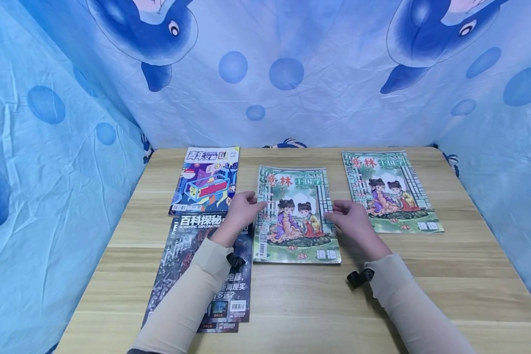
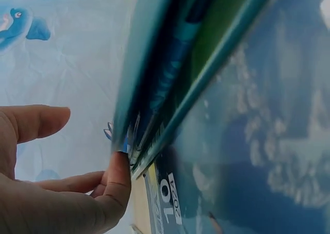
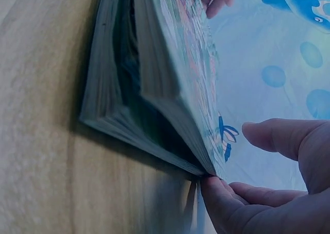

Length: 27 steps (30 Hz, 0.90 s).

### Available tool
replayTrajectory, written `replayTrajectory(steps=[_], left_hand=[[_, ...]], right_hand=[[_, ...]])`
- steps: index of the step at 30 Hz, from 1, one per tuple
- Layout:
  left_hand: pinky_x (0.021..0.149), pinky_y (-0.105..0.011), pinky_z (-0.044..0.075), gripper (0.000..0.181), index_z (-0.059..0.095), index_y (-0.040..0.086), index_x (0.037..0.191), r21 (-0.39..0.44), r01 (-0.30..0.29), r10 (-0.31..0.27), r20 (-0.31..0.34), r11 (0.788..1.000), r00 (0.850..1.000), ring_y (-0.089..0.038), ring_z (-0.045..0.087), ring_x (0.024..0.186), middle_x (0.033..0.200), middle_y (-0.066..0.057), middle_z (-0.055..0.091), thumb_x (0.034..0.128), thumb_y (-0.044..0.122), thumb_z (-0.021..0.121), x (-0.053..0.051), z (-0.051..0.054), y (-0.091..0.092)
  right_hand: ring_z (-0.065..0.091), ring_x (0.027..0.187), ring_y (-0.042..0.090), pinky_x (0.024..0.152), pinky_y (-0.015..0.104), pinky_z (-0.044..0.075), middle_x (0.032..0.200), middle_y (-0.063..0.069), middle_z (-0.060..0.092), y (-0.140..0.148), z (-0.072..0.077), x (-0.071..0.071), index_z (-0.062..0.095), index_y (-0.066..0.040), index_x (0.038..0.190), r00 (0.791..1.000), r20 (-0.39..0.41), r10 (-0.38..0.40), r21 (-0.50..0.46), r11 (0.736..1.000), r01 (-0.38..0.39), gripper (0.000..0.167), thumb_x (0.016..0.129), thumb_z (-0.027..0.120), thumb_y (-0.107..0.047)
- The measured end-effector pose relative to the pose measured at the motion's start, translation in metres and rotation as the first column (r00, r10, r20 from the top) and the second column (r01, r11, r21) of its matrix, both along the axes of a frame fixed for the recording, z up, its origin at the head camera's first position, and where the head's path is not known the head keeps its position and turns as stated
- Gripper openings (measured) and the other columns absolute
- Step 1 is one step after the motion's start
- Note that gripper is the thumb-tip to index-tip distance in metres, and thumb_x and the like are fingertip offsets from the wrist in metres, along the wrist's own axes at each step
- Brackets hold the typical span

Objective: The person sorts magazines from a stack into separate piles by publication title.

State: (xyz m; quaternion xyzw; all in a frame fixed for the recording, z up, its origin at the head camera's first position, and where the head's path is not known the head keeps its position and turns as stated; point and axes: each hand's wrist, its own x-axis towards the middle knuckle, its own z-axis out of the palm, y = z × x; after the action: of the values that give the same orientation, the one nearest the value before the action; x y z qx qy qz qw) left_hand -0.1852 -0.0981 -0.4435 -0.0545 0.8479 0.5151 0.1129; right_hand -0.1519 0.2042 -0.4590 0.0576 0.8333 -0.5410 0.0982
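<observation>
A green magazine point(image 1: 296, 216) with two cartoon children on its cover lies in the middle of the table, on top of another one. In the right wrist view, the two magazines point(image 3: 154, 84) show a gap between their page edges. My left hand point(image 1: 244, 214) touches the left edge with its fingertips. At the right edge, the fingertips of my right hand point(image 1: 351, 223) rest against the magazines. Both wrist views show the thumbs standing apart from the cover, on the left hand point(image 2: 77, 193) and the right hand point(image 3: 273, 193).
Dark science magazines point(image 1: 172, 265) overlap at the front left, partly under my left forearm. Behind them lies a purple youth magazine point(image 1: 208, 179). Another green magazine point(image 1: 391, 191) lies at the right. A blue cloth point(image 1: 265, 73) with dolphins hangs around the wooden table point(image 1: 301, 305).
</observation>
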Motion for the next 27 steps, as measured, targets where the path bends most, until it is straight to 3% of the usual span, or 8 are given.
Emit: replayTrajectory(steps=[5,11,14,17,21,27], left_hand=[[0.099,-0.047,0.048,0.064,0.045,-0.001,0.15,0.147,-0.003,-0.006,0.065,0.989,0.998,-0.032,0.056,0.122,0.136,-0.019,0.057,0.0969,0.021,0.072,0.0006,0.0,0.0004],[0.097,-0.047,0.05,0.079,0.028,0.009,0.16,0.331,0.047,-0.102,0.151,0.942,0.983,-0.033,0.063,0.113,0.137,-0.02,0.057,0.0948,0.008,0.072,0.0021,-0.0046,-0.0034],[0.096,-0.046,0.051,0.086,0.019,0.014,0.163,0.364,0.079,-0.148,0.168,0.928,0.975,-0.032,0.064,0.114,0.14,-0.02,0.056,0.0945,0.001,0.07,0.0026,-0.0067,-0.0052],[0.085,-0.046,0.057,0.089,0.013,0.016,0.164,0.379,0.1,-0.176,0.171,0.92,0.969,-0.034,0.067,0.106,0.134,-0.022,0.06,0.0957,-0.004,0.066,0.0029,-0.0079,-0.0058],[0.071,-0.044,0.06,0.09,0.012,0.017,0.165,0.372,0.082,-0.158,0.177,0.924,0.972,-0.034,0.071,0.092,0.122,-0.021,0.067,0.0957,-0.007,0.064,0.0039,-0.0082,-0.0056],[0.068,-0.045,0.061,0.084,0.018,0.013,0.163,0.361,0.049,-0.122,0.184,0.931,0.975,-0.034,0.072,0.088,0.117,-0.02,0.069,0.0954,-0.007,0.064,0.0056,-0.0066,-0.0039]], right_hand=[[0.054,0.126,0.037,0.105,0.044,0.044,0.137,0.025,0.056,0.0002,0.0009,0.0011,0.045,0.008,0.146,1.0,0.004,-0.002,0.004,1.0,0.002,0.066,0.095,0.074,-0.021],[0.054,0.126,0.037,0.106,0.045,0.044,0.138,0.025,0.055,-0.0004,0.0014,0.0008,0.045,0.007,0.147,0.999,0.028,-0.017,0.001,1.0,0.017,0.066,0.095,0.074,-0.021],[0.054,0.125,0.037,0.105,0.044,0.044,0.137,0.025,0.055,0.0001,0.0012,0.0003,0.045,0.007,0.147,0.999,0.031,-0.019,0.0,1.0,0.019,0.066,0.095,0.074,-0.021],[0.054,0.125,0.038,0.105,0.044,0.044,0.138,0.026,0.055,0.0006,0.0017,-0.0001,0.044,0.008,0.147,1.0,0.027,-0.011,-0.001,1.0,0.011,0.067,0.095,0.074,-0.021],[0.054,0.125,0.037,0.105,0.044,0.045,0.138,0.026,0.055,-0.0002,0.0021,-0.0009,0.045,0.007,0.147,1.0,0.03,-0.008,0.002,1.0,0.008,0.068,0.094,0.075,-0.021],[0.054,0.125,0.038,0.105,0.044,0.045,0.138,0.026,0.055,-0.0013,0.0016,-0.0014,0.045,0.008,0.147,1.0,0.021,-0.001,0.02,1.0,0.001,0.068,0.093,0.076,-0.02]])
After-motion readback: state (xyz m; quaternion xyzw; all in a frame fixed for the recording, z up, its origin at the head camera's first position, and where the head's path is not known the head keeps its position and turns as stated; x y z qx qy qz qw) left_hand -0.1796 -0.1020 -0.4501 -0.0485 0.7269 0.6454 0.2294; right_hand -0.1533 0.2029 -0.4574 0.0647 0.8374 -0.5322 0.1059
